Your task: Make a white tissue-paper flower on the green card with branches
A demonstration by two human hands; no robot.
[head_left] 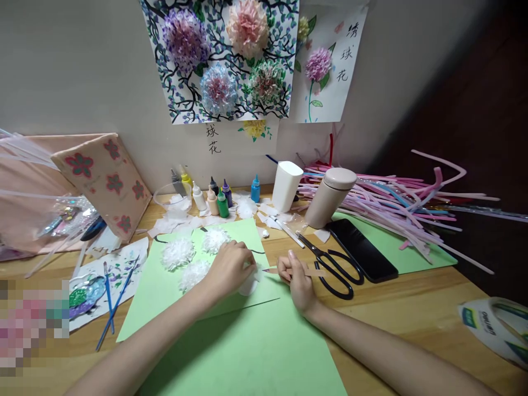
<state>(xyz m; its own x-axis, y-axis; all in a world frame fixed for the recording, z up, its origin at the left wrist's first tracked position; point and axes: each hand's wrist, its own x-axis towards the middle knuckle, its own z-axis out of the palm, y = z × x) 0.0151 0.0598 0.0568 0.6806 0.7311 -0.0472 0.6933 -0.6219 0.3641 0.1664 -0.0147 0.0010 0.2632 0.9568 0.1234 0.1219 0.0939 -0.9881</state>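
My left hand [233, 265] is closed, its thumb and fingertips pinching a round piece of thin white paper [249, 284] over the green sheet [214, 335]. Three white paper flowers lie on that sheet: one at the left [177, 254], another at the back [215, 240] and a third [193, 276] beside my left wrist. In my right hand [297, 279] is a slim pale-brown stick [317, 272], held level with its pointed, purplish tip towards the white paper. Its exact kind is hard to make out. Black-handled scissors [336, 269] lie just right of this hand.
Small paint bottles [223, 202] and paper scraps stand or lie along the wall. A white container [287, 186], a beige bottle [330, 197], a phone [363, 250] and pipe cleaners [396, 206] are at right. Tape [497, 330] lies front right; paintbrushes [117, 302] are left.
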